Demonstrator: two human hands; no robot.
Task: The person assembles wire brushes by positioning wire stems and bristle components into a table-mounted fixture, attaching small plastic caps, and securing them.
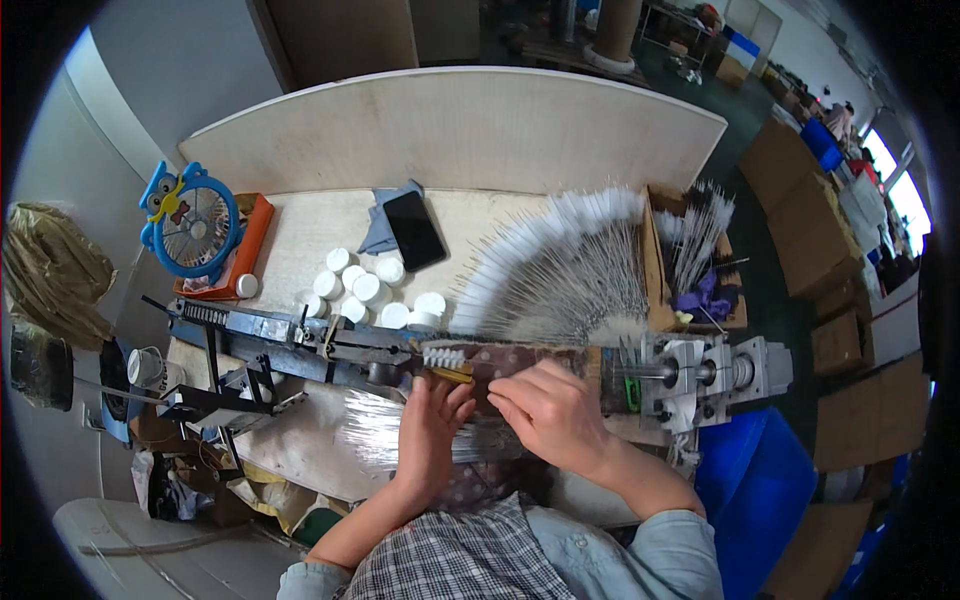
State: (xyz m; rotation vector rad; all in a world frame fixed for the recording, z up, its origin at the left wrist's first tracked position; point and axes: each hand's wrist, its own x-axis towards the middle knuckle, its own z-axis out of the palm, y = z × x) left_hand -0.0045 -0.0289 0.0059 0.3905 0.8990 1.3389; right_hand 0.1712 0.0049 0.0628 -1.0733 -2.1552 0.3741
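Note:
My left hand point(430, 432) reaches up to the bench machine, its fingers apart and slightly curled just below a yellow strip point(453, 375). Whether the fingertips touch the strip is hard to see. Right above it, a short brush head with white bristles point(443, 357) lies in line with the machine's long dark bar point(365, 350). My right hand point(552, 412) is closed in a pinch, thumb against forefinger, over the dark spotted cloth point(500, 358). What it pinches, if anything, is too thin or hidden to make out.
Many wire-stemmed brushes point(570, 270) fan across the bench behind my hands. Several white round caps point(370, 290) and a phone point(415, 230) lie farther left. A motor-driven chuck point(690, 372) stands at right, a blue bin point(755, 490) below it. Bright wires point(372, 430) lie near my left hand.

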